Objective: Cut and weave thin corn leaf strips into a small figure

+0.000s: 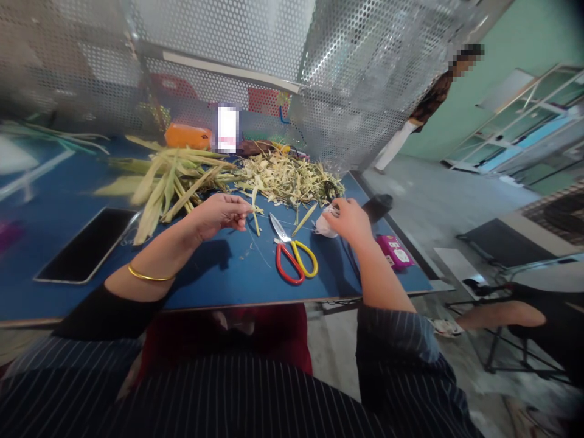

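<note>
My left hand (pixel 228 213) is closed in a pinch on a small tied piece of pale corn husk (pixel 255 213). A thin white thread (pixel 278 220) runs from there toward a ball of white thread (pixel 325 224), which my right hand (pixel 349 218) grips from above. Between my hands lie scissors (pixel 292 252), blades slightly apart, with one red and one yellow handle. Close to their blades rests a loose husk strip (pixel 305 219). Farther back are a heap of husk scraps (pixel 289 176) and a bundle of long corn husks (pixel 159 188).
On the blue table (pixel 246 286) lie a tablet (pixel 86 243) at left, a purple packet (pixel 395 251) at right and an orange pack (pixel 188 136) behind. A perforated metal panel (pixel 219 36) borders the back. One person (pixel 429 103) stands beyond it; another person's leg (pixel 502 315) shows at right.
</note>
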The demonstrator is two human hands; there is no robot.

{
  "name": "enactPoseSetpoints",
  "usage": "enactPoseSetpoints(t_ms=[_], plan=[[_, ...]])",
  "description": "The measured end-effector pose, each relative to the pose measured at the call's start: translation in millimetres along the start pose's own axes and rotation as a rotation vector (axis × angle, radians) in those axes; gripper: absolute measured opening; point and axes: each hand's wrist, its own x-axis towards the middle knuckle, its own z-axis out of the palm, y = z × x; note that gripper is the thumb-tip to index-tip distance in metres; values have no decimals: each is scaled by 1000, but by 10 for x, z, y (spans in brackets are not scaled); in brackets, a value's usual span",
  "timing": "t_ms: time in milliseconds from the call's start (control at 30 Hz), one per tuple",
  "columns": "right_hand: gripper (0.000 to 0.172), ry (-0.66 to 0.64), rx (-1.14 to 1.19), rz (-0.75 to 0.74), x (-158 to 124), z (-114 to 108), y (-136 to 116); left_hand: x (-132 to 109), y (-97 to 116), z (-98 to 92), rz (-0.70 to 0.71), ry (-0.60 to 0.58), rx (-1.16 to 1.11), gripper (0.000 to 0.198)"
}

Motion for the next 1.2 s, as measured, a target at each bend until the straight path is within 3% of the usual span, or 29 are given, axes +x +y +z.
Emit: enactPoseSetpoints(t_ms=[133, 200, 267, 300, 400, 500, 567, 700, 800, 967, 1200], plan=[[53, 59, 69, -140, 11, 13, 150, -9, 15, -21, 17, 35, 3, 16], [61, 196, 80, -140, -112, 14, 138, -14, 25, -26, 23, 42, 1, 17], [53, 324, 103, -101, -346, 32, 25, -19, 35, -24, 26, 44, 3, 18], [46, 287, 135, -116, -492, 52, -65, -23, 40, -21, 26, 45, 2, 18], [38, -73, 179, -313, -920, 146, -391, -35, 57, -7, 24, 53, -3, 16], [33, -122, 69, -321, -1149, 219, -637, -41, 65, 1, 26, 53, -2, 15], [38, -169, 36, -281, -1176, 206, -685, -36, 60, -1, 24, 50, 0, 16], [58, -324, 130, -223, -1114, 67, -531, -24, 45, -7, 21, 43, -6, 16], [66, -468, 396, -133, -1065, -7, -338, -23, 44, 1, 40, 35, -6, 16], [61, -673, 868, 68, -1071, -12, -170, -19, 44, 18, 26, 41, 2, 19], [51, -784, 1415, 243, -1348, -113, -161, -40, 48, 27, 20, 69, -1, 17]])
